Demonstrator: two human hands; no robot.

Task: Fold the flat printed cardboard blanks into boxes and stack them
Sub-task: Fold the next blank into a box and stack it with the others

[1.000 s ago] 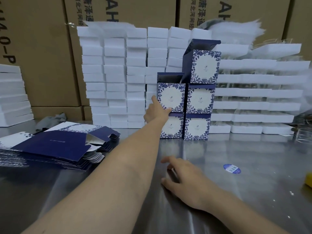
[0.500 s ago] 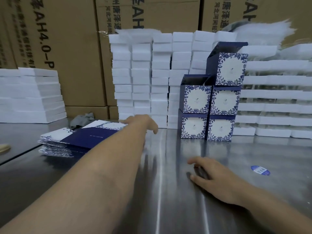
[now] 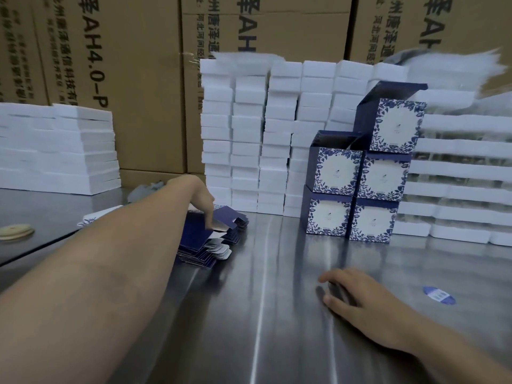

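on the steel bench (image 3: 263, 328), the left hand (image 3: 198, 195) reaches over the pile of flat blanks (image 3: 210, 245), its fingers (image 3: 208, 214) pointing down onto the raised top one; whether they pinch it i cannot tell. the right hand (image 3: 360, 297) rests nearer, loosely curled and holding nothing. five folded boxes (image 3: 335, 173) stand stacked at the back, against white foam blocks (image 3: 249, 134).

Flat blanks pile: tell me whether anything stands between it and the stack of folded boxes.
Nothing visible does. The left hand touches the top of the flat blanks pile, and only bare steel table lies between it and the stack of folded boxes. The right hand rests nearer the person, off that path.
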